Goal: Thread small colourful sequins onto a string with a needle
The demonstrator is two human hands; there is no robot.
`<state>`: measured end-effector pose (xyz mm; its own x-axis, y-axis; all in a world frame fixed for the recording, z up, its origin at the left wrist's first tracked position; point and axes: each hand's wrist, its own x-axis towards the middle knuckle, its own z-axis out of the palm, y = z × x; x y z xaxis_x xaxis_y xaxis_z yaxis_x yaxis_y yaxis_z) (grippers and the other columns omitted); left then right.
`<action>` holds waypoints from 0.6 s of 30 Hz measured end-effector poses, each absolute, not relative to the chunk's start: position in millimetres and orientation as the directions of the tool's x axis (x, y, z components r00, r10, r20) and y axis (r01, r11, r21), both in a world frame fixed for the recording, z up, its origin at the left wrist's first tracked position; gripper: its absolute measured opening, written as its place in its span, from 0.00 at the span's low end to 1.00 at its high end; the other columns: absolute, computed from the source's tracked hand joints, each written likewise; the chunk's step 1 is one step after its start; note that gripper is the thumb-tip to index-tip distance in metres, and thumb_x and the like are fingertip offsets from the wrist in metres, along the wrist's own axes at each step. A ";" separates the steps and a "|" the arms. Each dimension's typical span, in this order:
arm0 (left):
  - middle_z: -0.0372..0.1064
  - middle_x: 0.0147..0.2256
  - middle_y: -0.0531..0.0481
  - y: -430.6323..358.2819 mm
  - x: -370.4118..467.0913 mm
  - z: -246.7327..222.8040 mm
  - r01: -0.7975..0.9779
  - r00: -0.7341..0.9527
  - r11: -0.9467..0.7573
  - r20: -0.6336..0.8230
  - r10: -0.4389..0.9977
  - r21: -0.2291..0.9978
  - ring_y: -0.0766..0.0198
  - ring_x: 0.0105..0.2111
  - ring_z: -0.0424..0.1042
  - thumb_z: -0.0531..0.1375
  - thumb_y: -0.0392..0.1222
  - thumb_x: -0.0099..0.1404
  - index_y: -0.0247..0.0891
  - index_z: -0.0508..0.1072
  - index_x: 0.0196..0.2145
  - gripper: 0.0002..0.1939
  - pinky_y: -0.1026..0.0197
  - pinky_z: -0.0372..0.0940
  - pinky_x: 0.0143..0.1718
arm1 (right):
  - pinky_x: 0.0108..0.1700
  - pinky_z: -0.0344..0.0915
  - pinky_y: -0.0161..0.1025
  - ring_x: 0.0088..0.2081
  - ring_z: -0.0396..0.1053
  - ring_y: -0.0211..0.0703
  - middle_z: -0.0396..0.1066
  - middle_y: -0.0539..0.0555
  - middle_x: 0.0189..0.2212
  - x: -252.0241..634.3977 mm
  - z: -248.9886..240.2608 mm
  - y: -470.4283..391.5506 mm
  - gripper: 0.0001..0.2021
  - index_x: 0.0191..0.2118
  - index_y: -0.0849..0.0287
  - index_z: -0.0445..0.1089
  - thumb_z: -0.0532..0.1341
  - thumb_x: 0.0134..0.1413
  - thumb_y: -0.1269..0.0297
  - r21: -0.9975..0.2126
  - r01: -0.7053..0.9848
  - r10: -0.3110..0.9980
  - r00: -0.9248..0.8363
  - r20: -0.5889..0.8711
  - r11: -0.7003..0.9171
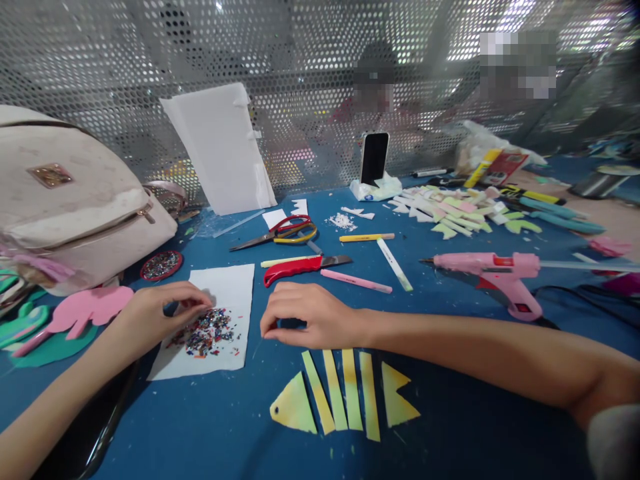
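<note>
My left hand (163, 308) is at a sheet of white paper (225, 280), its fingertips pinched together at the edge of a pile of small multicoloured shiny bits, like sequins or beads (213, 331). Whatever the pinch holds is too small to tell. To the right, my right hand (307, 313) hovers over or rests on the blue table, thumb and fingers curled together; I cannot make out anything in it. Below it lies a yellow-green fish cut into pieces: a head (295, 408) with a black eye, several strips (353, 393) and a notched tail (399, 397).
Behind my hands lie a red-handled knife (295, 268), scissors (280, 233) and markers (356, 281). A pink glue gun (493, 267) sits right, near a heap of cut pieces (457, 210). A backpack (75, 200) and round red dish (161, 265) are left; a phone (375, 159) stands behind.
</note>
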<state>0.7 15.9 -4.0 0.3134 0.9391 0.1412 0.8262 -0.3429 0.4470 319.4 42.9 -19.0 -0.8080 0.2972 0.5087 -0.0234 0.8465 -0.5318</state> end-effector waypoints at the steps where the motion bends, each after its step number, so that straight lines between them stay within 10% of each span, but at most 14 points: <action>1: 0.81 0.36 0.49 15.6 0.8 -3.4 0.832 0.295 -0.328 0.145 0.945 0.448 0.58 0.33 0.79 0.62 0.55 0.62 0.47 0.82 0.32 0.13 0.59 0.72 0.38 | 0.44 0.66 0.38 0.41 0.68 0.40 0.75 0.52 0.36 319.4 -19.3 42.9 0.07 0.40 0.58 0.73 0.58 0.69 0.64 -0.532 -0.026 0.297 -0.806 0.512 0.846; 8: 0.81 0.36 0.50 9.1 6.2 3.8 0.847 0.089 -0.191 0.222 0.971 0.496 0.54 0.36 0.79 0.63 0.55 0.59 0.45 0.79 0.33 0.13 0.56 0.73 0.40 | 0.44 0.66 0.37 0.40 0.69 0.39 0.76 0.52 0.36 319.7 -16.0 43.4 0.05 0.39 0.59 0.73 0.60 0.67 0.67 -0.600 -0.030 0.355 -0.783 0.511 0.800; 18: 0.77 0.34 0.47 -37.3 89.1 -4.5 0.415 0.022 -0.092 0.091 0.996 0.905 0.61 0.32 0.76 0.66 0.47 0.61 0.40 0.77 0.31 0.08 0.62 0.73 0.31 | 0.33 0.63 0.32 0.30 0.65 0.34 0.69 0.50 0.32 318.5 -10.0 44.1 0.05 0.36 0.61 0.68 0.60 0.63 0.67 -0.863 -0.032 0.701 -0.569 0.431 0.505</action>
<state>89.1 -37.3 -4.5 0.0222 0.9956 0.0908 0.4151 -0.0918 0.9051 318.5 44.1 -10.0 -0.5690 0.7005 0.4308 -0.0319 0.5046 -0.8627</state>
